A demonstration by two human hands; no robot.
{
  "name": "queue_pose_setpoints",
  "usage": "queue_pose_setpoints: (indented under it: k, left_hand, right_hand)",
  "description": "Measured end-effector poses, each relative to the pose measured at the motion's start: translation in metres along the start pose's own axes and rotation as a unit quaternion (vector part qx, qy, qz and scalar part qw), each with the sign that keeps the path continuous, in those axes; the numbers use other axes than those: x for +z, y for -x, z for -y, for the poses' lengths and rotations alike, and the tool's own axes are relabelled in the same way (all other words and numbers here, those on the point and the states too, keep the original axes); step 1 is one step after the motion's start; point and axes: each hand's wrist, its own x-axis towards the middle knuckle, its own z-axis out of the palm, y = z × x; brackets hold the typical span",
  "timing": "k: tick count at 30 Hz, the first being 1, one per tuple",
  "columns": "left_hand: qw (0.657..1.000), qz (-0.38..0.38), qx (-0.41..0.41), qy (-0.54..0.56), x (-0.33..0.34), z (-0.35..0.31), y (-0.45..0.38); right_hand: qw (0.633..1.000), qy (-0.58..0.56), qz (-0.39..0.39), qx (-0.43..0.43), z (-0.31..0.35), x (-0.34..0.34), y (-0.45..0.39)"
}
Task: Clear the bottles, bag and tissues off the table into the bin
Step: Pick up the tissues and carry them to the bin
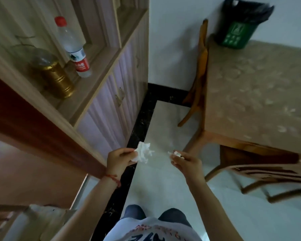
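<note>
My left hand pinches a crumpled white tissue over the pale floor. A second, smaller piece of tissue is held in the fingertips of my right hand. The two hands are close together at waist height. The green bin with a black liner stands on the far corner of the table, which has a beige patterned cloth. A clear plastic bottle with a red cap and red label stands on the cabinet shelf at upper left.
A gold-coloured container with a clear top sits beside the bottle on the wooden cabinet. Wooden chairs stand at the table's left side and near corner. A black floor border runs along the cabinet.
</note>
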Motion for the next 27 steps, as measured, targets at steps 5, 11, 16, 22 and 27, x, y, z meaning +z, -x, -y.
queue_pose_setpoints:
  k: [5, 11, 16, 22, 27]
  left_hand:
    - [0.999, 0.044, -0.001, -0.008, 0.016, -0.013, -0.033]
    - [0.998, 0.070, -0.002, 0.000, 0.041, -0.033, -0.082]
    - [0.997, 0.077, 0.009, 0.009, 0.066, -0.058, -0.135]
    - [0.998, 0.056, -0.005, 0.025, 0.108, -0.099, -0.210]
    - [0.997, 0.068, -0.008, 0.020, 0.144, -0.130, -0.273]
  right_hand:
    - [0.998, -0.035, -0.049, 0.005, 0.010, -0.001, -0.016]
    - [0.997, -0.030, -0.066, 0.016, 0.032, 0.008, -0.061]
    - [0.997, -0.037, -0.060, 0.013, 0.062, 0.024, -0.120]
    - [0.998, -0.033, -0.054, -0.010, 0.118, 0.034, -0.204]
    - [0.997, -0.039, -0.056, -0.020, 0.162, 0.038, -0.270]
